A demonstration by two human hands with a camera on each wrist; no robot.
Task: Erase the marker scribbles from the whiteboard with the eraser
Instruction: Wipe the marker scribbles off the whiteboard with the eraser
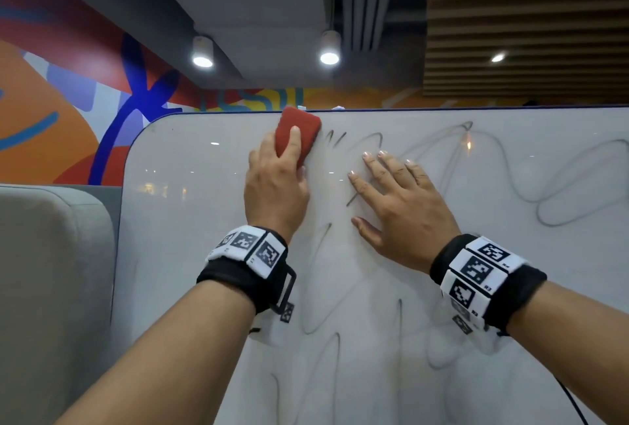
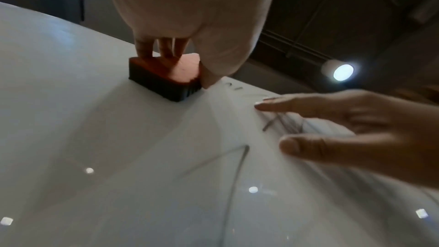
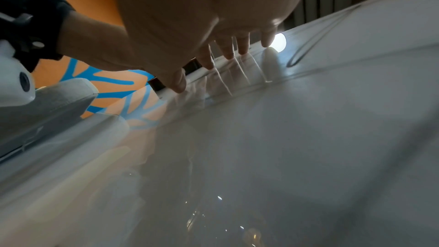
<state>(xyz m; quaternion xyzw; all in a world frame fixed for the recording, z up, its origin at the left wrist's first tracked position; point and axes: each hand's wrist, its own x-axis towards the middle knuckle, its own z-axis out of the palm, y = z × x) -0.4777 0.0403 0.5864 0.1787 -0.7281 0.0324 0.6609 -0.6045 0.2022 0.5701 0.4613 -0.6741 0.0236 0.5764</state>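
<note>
A white whiteboard fills the view, with grey marker scribbles looping across its right and lower parts. My left hand grips a red eraser with a dark felt base and presses it on the board near the top edge. Short stroke remnants lie just right of the eraser. My right hand lies flat on the board with fingers straight and spread, its fingertips touching the surface. The board left of the eraser shows no marks.
A grey padded seat back stands left of the board. Behind the board's top edge is a colourful wall mural. Ceiling spotlights shine above and reflect on the board.
</note>
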